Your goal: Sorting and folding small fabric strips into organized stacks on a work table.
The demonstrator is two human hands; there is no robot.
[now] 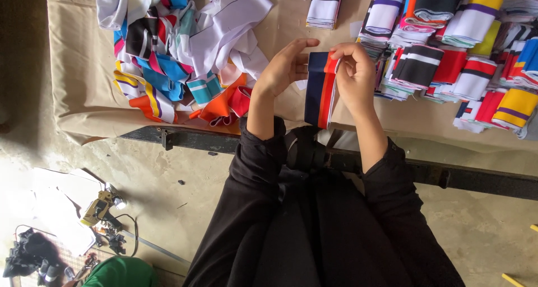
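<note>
The person stood at the near edge of the tabletop (pixel 78 96), which was covered in a beige cloth, and held a folded strip of ribbed knit band (pixel 320 88) upright between both hands, just above the table's edge. The band was navy with an orange-red stripe and a thin white edge, and its lower end hung down over the dark metal rail (pixel 185 140) of the table frame. The right hand (pixel 353 74) was closed on the band's upper right corner, thumb and fingers pinching the orange and white edge. The left hand (pixel 284 67) lay against the band's navy side with its fingers stretched out and mostly open, the fingertips reaching toward the top of the fold; whether it truly gripped the cloth could not be told. To the left on the tabletop lay a loose heap of bands (pixel 179 52) in white, blue, orange and black, tangled together. To the right, neatly folded bands (pixel 448 57) sat in close rows, striped in red, black, white, yellow and purple. One folded stack (pixel 324 7) rested apart, beyond the hands. Black sleeves covered both forearms.
</note>
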